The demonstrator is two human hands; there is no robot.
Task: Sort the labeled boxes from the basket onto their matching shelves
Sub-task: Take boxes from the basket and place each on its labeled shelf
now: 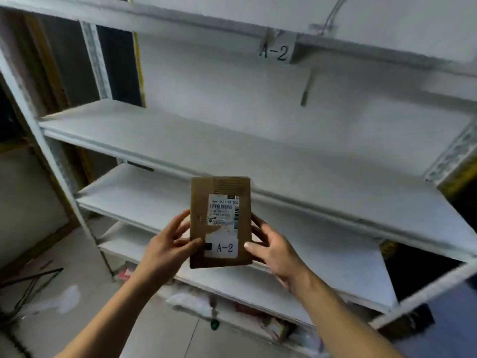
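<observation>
A flat brown cardboard box (220, 223) with a shipping label and a white sticker reading A-2 is held upright in front of the white shelf unit. My left hand (167, 244) grips its left edge, thumb on the front face. My right hand (271, 248) grips its right edge, thumb by the sticker. A tag reading A-2 (275, 51) hangs on the front rail of the upper shelf, up and to the right of the box. The shelf board (232, 148) below that tag lies bare. The basket is not in view.
Two more white shelf boards (144, 195) sit lower, behind the box. Mixed clutter (273, 329) lies under the lowest board. A white upright post (64, 171) stands at the left. A green object (214, 324) and black rods (33, 277) lie on the floor.
</observation>
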